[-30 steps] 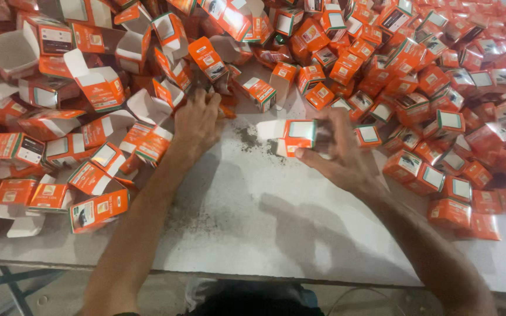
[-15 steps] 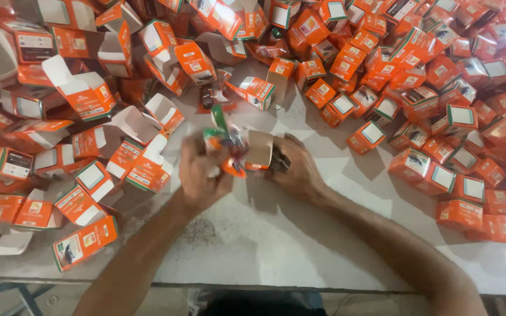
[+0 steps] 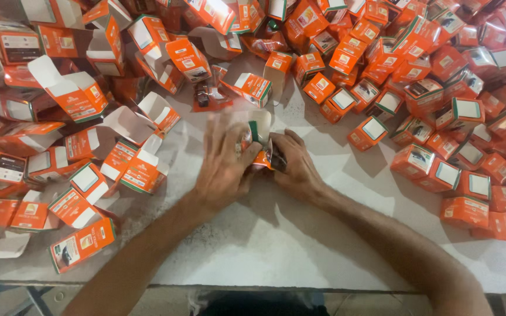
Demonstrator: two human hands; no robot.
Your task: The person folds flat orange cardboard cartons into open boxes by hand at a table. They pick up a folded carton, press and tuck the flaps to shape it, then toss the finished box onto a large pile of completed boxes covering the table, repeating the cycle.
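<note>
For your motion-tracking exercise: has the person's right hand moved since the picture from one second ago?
Yes. The right hand has moved left, away from the pile of closed orange boxes on the right, to meet the left hand around a small orange box mid-table.

Both hands, left hand (image 3: 225, 161) and right hand (image 3: 293, 165), grip one orange box (image 3: 257, 139).

A white worktable (image 3: 300, 251) heaped round with small orange cartons (image 3: 464, 210).

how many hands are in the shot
2: the left hand and the right hand, side by side at centre, both gripping one orange box. No other hands show among the heaps.
</note>
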